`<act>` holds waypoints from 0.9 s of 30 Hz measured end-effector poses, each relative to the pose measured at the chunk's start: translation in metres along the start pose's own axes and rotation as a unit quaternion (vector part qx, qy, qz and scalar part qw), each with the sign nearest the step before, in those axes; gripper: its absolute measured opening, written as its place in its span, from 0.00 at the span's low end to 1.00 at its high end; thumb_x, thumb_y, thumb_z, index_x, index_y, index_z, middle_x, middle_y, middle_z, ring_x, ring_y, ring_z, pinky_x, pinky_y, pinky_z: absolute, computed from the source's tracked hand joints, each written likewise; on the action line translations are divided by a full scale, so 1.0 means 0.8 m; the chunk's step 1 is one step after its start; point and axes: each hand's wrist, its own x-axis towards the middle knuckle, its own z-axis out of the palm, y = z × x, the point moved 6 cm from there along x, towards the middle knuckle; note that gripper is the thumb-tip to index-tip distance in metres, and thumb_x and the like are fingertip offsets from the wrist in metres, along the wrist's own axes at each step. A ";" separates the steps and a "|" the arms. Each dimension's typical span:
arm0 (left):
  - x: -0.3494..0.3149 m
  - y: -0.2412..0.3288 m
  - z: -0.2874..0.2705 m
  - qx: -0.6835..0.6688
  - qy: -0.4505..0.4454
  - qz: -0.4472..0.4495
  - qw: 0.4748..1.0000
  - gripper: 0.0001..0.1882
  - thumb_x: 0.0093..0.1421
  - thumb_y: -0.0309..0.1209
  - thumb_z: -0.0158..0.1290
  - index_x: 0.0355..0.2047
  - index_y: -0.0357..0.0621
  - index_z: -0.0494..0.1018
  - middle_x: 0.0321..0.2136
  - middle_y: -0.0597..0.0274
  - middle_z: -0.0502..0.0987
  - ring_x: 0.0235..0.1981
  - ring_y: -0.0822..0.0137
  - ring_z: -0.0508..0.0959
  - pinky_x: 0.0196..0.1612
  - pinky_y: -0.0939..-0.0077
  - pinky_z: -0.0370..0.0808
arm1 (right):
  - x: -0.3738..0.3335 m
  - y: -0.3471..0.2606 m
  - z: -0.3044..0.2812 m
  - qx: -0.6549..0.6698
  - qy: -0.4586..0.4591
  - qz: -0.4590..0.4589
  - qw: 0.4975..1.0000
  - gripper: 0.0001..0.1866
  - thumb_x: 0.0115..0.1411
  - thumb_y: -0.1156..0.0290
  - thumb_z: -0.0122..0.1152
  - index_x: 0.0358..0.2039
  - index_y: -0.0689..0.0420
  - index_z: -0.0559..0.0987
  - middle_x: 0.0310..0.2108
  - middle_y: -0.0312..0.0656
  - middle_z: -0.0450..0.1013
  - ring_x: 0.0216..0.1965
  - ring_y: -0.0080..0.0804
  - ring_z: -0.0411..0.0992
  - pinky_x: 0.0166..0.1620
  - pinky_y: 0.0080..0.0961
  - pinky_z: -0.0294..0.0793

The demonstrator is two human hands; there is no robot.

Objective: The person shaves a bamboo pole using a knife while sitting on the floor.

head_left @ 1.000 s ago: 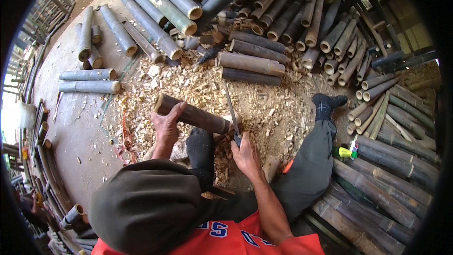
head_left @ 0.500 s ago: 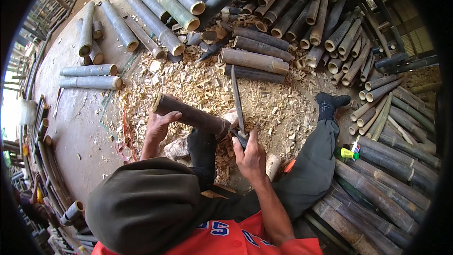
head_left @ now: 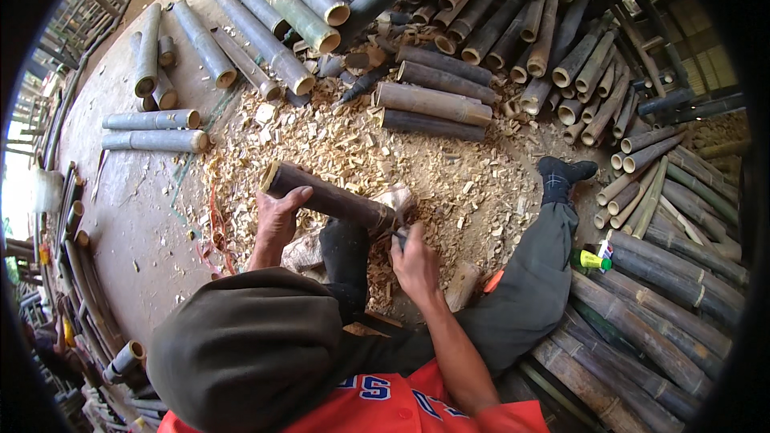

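Note:
Near the middle, a dark bamboo section (head_left: 333,199) lies slanted, its cut end at the upper left. My left hand (head_left: 278,220) is closed around it close to that end, the thumb on top. At the lower right end of the bamboo is my right hand (head_left: 415,263), its fingers wrapped round the handle of a machete (head_left: 399,235). The blade is smeared by motion beside the bamboo's end, so its outline is hard to make out. Under the bamboo stands my dark-clad left leg (head_left: 343,261), next to a pale block (head_left: 302,253) partly hidden by my arm.
Wood chips (head_left: 321,136) cover the ground ahead. Several short bamboo sections (head_left: 433,104) lie beyond them, with a large stack (head_left: 589,84) at the far right. Bamboo poles (head_left: 642,345) lie at my right, a yellow-green bottle (head_left: 589,260) on them. My right leg (head_left: 525,273) stretches out right.
The machete, whose blade stood upright past the bamboo's end, has swung down to it and blurred. My right hand has turned and lowered slightly. The left hand and bamboo barely moved.

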 end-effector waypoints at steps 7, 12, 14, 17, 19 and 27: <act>-0.012 0.020 0.005 -0.020 -0.064 -0.011 0.998 0.31 0.44 0.26 0.73 0.48 0.41 0.72 0.44 0.55 0.80 0.47 0.61 0.81 0.53 0.61 0.78 | 0.005 -0.054 -0.041 -0.007 -0.025 0.020 0.999 0.16 0.68 0.62 0.60 0.42 0.60 0.67 0.27 0.56 0.78 0.32 0.59 0.80 0.34 0.53 0.78; -0.005 0.013 0.023 0.001 -0.065 -0.009 0.998 0.30 0.43 0.26 0.73 0.48 0.40 0.73 0.43 0.54 0.80 0.45 0.61 0.81 0.52 0.63 0.78 | 0.011 0.037 0.028 -0.146 -0.098 0.105 0.979 0.18 0.67 0.64 0.61 0.46 0.65 0.68 0.31 0.60 0.79 0.32 0.59 0.80 0.34 0.52 0.78; -0.013 0.021 0.014 -0.006 -0.067 -0.008 0.998 0.30 0.43 0.25 0.73 0.47 0.40 0.73 0.43 0.54 0.80 0.44 0.61 0.81 0.53 0.63 0.79 | 0.012 0.023 0.019 -0.108 -0.113 0.058 0.986 0.17 0.67 0.65 0.61 0.47 0.64 0.69 0.32 0.61 0.78 0.34 0.61 0.79 0.37 0.52 0.77; -0.025 0.024 0.006 -0.029 -0.092 -0.016 0.995 0.33 0.42 0.21 0.71 0.49 0.41 0.71 0.46 0.50 0.78 0.49 0.56 0.80 0.56 0.58 0.78 | 0.013 -0.043 -0.030 -0.007 -0.062 0.054 0.997 0.17 0.67 0.65 0.60 0.48 0.63 0.69 0.33 0.61 0.78 0.33 0.63 0.78 0.38 0.50 0.77; -0.019 0.028 0.012 -0.044 -0.135 -0.001 0.990 0.35 0.40 0.19 0.70 0.50 0.42 0.69 0.48 0.49 0.76 0.53 0.54 0.78 0.57 0.56 0.78 | 0.010 -0.066 -0.051 0.042 -0.004 -0.001 0.999 0.17 0.67 0.62 0.59 0.46 0.62 0.68 0.33 0.61 0.78 0.33 0.63 0.79 0.35 0.52 0.77; -0.029 0.039 0.032 0.009 -0.050 -0.006 0.999 0.34 0.42 0.23 0.73 0.51 0.36 0.72 0.44 0.53 0.80 0.44 0.61 0.82 0.53 0.65 0.78 | 0.017 0.003 0.002 -0.008 -0.123 0.103 0.987 0.21 0.67 0.62 0.59 0.49 0.64 0.65 0.33 0.65 0.77 0.38 0.71 0.76 0.41 0.59 0.73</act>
